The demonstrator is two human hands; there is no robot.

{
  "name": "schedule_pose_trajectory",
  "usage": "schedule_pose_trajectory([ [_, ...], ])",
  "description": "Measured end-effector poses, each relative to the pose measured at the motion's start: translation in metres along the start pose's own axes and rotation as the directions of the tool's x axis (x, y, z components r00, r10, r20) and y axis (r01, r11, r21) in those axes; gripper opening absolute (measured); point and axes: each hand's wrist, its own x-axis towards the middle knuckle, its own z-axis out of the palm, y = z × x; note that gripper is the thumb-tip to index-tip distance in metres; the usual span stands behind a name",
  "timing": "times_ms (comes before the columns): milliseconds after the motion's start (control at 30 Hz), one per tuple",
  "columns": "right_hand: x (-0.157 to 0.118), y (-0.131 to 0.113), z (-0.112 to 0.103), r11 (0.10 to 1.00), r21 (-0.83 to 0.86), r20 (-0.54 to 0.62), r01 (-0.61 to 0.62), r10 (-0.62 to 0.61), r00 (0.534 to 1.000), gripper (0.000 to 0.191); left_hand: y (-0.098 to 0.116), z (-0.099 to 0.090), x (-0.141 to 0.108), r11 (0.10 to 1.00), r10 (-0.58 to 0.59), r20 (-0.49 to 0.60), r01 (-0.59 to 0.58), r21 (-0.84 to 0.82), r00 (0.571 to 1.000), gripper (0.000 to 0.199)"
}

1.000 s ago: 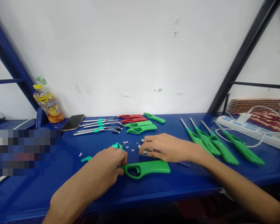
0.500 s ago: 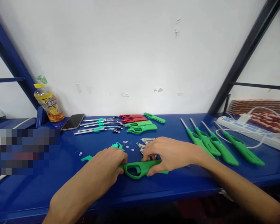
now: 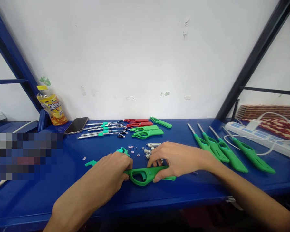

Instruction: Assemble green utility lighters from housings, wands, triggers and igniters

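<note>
Between my hands, near the table's front edge, lies a green lighter casing (image 3: pixel 148 174) with a looped trigger opening. My left hand (image 3: pixel 117 166) pinches its narrow left end. Fingers and thumb of my right hand (image 3: pixel 168 161) grip the wider right part. Another green piece (image 3: pixel 170 178) shows under my right hand. Small metal and clear parts (image 3: pixel 148 151) lie just behind that hand, partly covered by it. Teal trigger pieces (image 3: pixel 122 150) sit beyond my left hand, with tiny white tags (image 3: pixel 132 152) beside them.
Metal lighter tubes with wires (image 3: pixel 94 136), red casings (image 3: pixel 140 124) and green casings (image 3: pixel 147 132) lie at the back. Several assembled green lighters (image 3: pixel 234 158) are at the right, beside a white power strip (image 3: pixel 263 138). A phone (image 3: pixel 76 125) and bottle (image 3: pixel 53 108) stand back left.
</note>
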Motion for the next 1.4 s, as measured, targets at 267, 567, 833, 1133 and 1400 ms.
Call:
schedule_pose_trajectory([
  [267,0.0,0.0,-0.001,0.999,0.028,-0.009,-0.016,0.016,1.0,0.034,-0.002,0.001,-0.002,1.0,0.009,-0.015,-0.01,-0.023,1.0,0.012],
  [567,0.002,0.001,0.002,0.996,0.057,0.004,-0.067,0.067,0.998,0.034,-0.002,0.002,-0.005,0.999,0.018,-0.012,-0.018,-0.031,1.0,0.014],
  [833,0.003,0.005,0.005,0.995,0.048,0.016,-0.091,0.09,0.996,0.037,0.005,-0.001,-0.007,0.997,0.0,-0.055,-0.004,-0.073,0.998,0.026],
  [1133,0.001,-0.002,0.007,0.992,-0.025,0.008,-0.124,0.125,0.992,0.032,0.016,-0.011,0.0,0.995,-0.05,-0.03,0.047,-0.089,0.998,0.038],
  [1400,0.007,-0.012,0.005,0.975,-0.112,0.053,-0.194,0.201,0.978,0.029,0.033,-0.011,-0.002,0.994,-0.112,-0.004,0.112,-0.012,0.994,0.041],
])
